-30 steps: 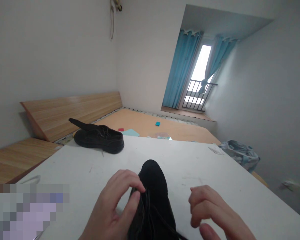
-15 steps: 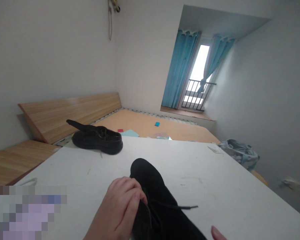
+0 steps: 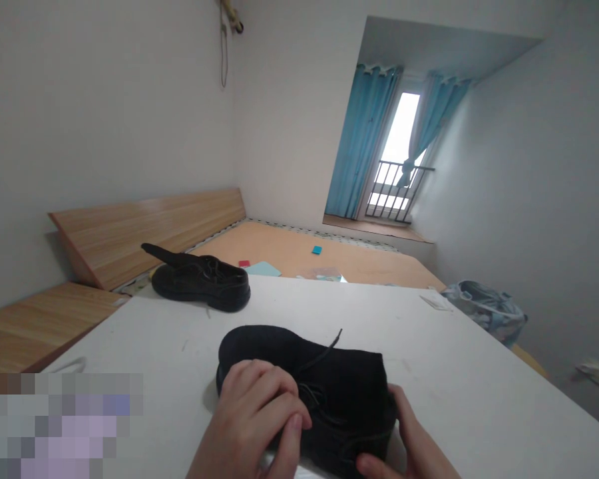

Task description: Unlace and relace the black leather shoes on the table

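Holding blk shoe w/ both hands, open tbl twd far edge.

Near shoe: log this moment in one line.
left hand: on near shoe, toe half | right hand: around its heel end | far shoe: on white table, untouched

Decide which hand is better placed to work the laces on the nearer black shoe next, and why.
Probably the left hand: its fingers curl over the black shoe close beside the laces. The right hand is at the heel end, farther from the lacing, better suited to steadying the shoe.
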The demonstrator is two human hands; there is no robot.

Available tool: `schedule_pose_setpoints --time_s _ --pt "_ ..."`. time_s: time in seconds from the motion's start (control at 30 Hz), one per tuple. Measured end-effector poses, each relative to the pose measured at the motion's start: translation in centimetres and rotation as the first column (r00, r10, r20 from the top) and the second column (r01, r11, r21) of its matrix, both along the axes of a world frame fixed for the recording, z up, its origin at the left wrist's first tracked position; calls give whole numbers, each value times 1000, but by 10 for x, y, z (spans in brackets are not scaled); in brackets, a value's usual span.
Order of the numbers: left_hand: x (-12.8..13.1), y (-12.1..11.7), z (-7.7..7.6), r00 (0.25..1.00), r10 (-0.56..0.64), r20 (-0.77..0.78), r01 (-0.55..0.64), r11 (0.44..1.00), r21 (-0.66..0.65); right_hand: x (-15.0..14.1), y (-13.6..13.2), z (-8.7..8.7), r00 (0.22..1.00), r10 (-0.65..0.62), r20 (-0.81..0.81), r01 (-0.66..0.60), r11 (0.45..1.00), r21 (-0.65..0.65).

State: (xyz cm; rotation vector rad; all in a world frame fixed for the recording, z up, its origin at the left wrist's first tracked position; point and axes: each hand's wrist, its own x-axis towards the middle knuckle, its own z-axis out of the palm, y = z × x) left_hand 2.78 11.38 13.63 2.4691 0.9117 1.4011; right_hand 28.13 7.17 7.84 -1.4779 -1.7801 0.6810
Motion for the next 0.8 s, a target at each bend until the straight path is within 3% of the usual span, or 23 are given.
schedule_pose_setpoints --time_s 0.2,0.5,0.8 --pt "1 -1 -5 1000 -20 16 19 997 79 -62 52 20 995 52 -80 -53 999 -9" --pt "1 0 -9 1000 -22 -18 24 993 118 -163 147 21 994 92 64 -96 993 63" --pt "3 0 -12 999 -25 -20 27 993 117 -221 183 12 991 97 95 -109 986 130"
